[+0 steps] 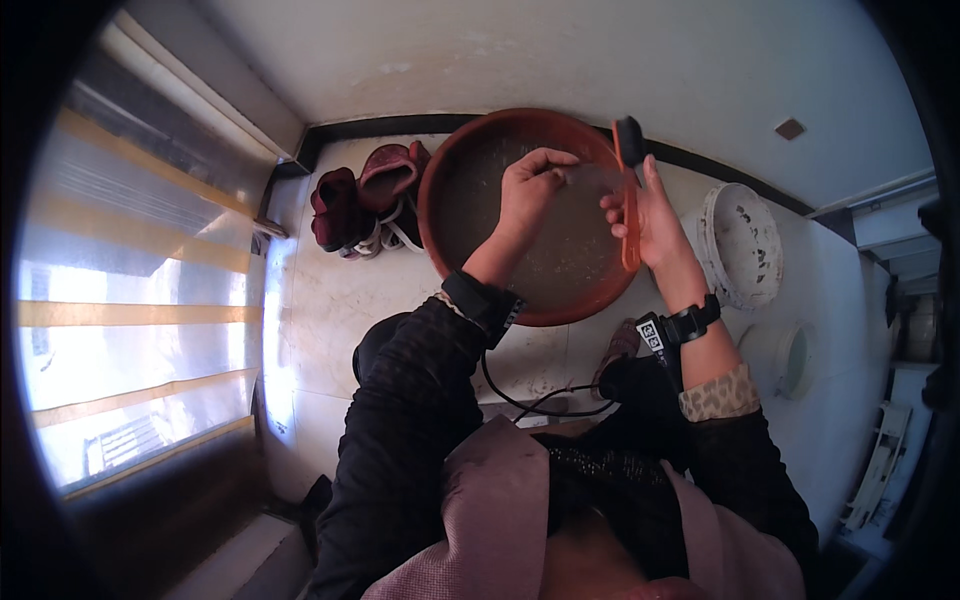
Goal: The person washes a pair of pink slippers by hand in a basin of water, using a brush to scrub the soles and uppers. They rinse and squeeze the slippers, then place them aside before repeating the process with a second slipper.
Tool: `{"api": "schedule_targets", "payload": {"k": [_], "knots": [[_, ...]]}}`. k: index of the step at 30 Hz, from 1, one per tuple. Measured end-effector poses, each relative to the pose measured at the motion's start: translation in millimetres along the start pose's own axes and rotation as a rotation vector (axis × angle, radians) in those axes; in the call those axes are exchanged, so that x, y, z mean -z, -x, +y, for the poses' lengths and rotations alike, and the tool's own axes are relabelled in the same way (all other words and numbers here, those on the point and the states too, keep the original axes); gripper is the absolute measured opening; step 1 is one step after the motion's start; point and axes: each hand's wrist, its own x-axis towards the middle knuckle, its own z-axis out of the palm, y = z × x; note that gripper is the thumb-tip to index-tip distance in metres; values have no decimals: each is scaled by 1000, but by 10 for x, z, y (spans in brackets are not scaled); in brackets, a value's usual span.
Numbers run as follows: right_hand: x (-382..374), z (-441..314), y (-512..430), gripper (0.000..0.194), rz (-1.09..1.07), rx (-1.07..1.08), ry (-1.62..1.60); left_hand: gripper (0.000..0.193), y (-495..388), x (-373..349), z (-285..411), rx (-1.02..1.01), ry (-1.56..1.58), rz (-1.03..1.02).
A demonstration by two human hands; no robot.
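Observation:
A brown-red plastic basin [450,251] of murky water stands on the tiled floor. Over its middle is my left hand [529,191], fingers curled and thumb near the forefinger. A faint translucent patch shows beside those fingertips; whether it is something held cannot be told. At the basin's right rim my right hand [654,225] holds an orange-handled brush [631,225] upright in the picture, its dark bristle head at the top. The brush lies against the palm, the thumb stretched out beside its head.
Dark red shoes [335,210], a pinkish-red shoe [388,176] and pale laces lie left of the basin, near the wall. A stained white bucket [742,244] and another pale container [791,360] stand at right. A black cable [555,411] hangs between my wrists. My slippered foot [619,345] is below the basin.

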Motion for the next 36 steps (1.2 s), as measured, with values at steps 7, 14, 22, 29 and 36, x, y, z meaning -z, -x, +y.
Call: {"api": "schedule_targets", "payload": {"k": [7,14,22,29,36], "knots": [[-112,-103,143,42,-124,39,132,33,-104,25,-44,-682,-694,66],[-209,-150,203,48,-159,286,206,32,-217,-144,-290,-159,55,212],[-181,-24,176,47,-86,138,353,67,-139,-247,88,224,737,-105],[-100,-12,226,48,49,304,641,72,-130,-184,256,252,888,-188],[-150,107,367,48,-56,475,988,76,-268,-56,218,164,821,-146]]}}
